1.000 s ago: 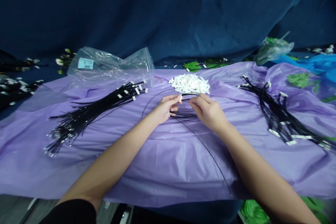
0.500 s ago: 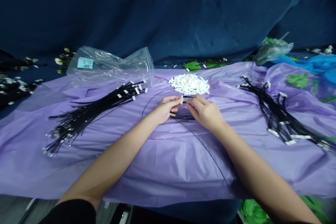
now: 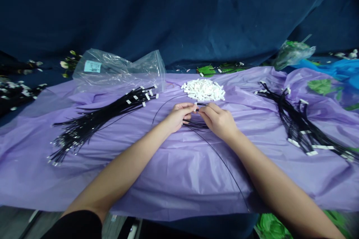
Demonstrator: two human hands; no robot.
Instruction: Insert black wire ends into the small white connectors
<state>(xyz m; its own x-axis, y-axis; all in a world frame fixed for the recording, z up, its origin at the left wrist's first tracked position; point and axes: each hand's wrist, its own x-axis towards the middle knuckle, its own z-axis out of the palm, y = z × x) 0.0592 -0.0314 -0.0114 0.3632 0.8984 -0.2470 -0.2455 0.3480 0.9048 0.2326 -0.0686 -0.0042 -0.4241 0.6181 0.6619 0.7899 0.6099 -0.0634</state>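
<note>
My left hand (image 3: 179, 115) pinches a small white connector (image 3: 195, 106) between thumb and fingertips. Right beside it, my right hand (image 3: 218, 119) has its fingers closed on a thin black cable (image 3: 197, 110), its tip at or near the connector; whether it is inserted I cannot tell. Below both hands lies a small bunch of black cables (image 3: 196, 124), passing partly behind my fingers. One loose cable (image 3: 224, 164) curves from there toward the table's front edge. Just beyond my hands is a heap of white connectors (image 3: 204, 89).
A bundle of black cables with white ends (image 3: 101, 119) lies on the left, another bundle (image 3: 297, 119) on the right. Behind the left one rests a clear plastic bag (image 3: 120, 69). A purple sheet (image 3: 174, 179) covers the table; green leaves (image 3: 206, 70) lie at its back.
The gap between my hands has narrowed slightly, with my right fingertips closer to the white connector. The whole view has shifted a little; the piles and bundles stay in place.
</note>
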